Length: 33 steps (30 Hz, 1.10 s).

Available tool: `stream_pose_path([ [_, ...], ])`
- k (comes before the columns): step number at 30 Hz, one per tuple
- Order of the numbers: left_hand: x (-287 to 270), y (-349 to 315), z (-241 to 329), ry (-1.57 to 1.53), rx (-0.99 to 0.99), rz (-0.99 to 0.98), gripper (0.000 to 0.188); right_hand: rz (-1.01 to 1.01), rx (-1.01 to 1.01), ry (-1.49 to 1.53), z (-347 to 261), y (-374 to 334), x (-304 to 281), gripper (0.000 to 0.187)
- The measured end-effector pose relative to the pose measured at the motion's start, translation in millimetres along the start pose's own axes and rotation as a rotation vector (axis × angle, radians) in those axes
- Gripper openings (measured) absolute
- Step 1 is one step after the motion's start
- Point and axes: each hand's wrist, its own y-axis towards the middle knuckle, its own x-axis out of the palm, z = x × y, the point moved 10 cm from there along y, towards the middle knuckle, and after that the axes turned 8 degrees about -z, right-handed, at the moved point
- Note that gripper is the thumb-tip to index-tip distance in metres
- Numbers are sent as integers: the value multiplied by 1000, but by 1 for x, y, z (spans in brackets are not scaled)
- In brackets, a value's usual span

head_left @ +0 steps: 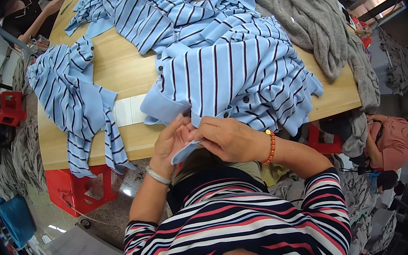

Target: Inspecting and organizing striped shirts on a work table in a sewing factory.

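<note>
In front of me, near the table's front edge, lies a light blue knit garment [223, 75] with dark and white stripes and dark buttons. My right hand [227, 137] is closed, pinching the plain light blue edge of this garment between thumb and fingers. Close beside it, my left hand [175, 138] is turned palm up, its curled fingers on the same edge. A loose end of the blue band [185, 152] hangs below the two hands. What the fingertips grip exactly is partly hidden.
On the wooden table [123, 66], another striped garment [74, 101] lies at left, with more piled at the back [162, 12]. Grey knit fabric [311, 16] drapes over the right side. A red stool [78, 188] stands below left. A person in pink [389, 143] is at right.
</note>
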Motion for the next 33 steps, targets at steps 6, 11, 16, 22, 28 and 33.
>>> stream_pose_path([
  [6, 4, -10, 41, 131, 415, 187, 10, 45, -16, 17, -4, -4, -10, 18],
  [11, 43, -44, 63, 1015, 554, 416, 10, 129, -92, -42, -14, 0, -15, 18],
  [16, 43, -46, 50, 972, 483, 320, 7, 132, -34, -183, -13, 9, -8, 22],
  [22, 35, -49, 53, 1010, 477, 338, 8, 235, 8, -214, -8, 2, -11, 28],
  [28, 44, -40, 60, 1280, 404, 371, 15, 160, 24, -311, -3, -2, -3, 12],
  [33, 91, -44, 53, 1610, 533, 150, 24, 181, 30, -240, 9, -8, -11, 10],
])
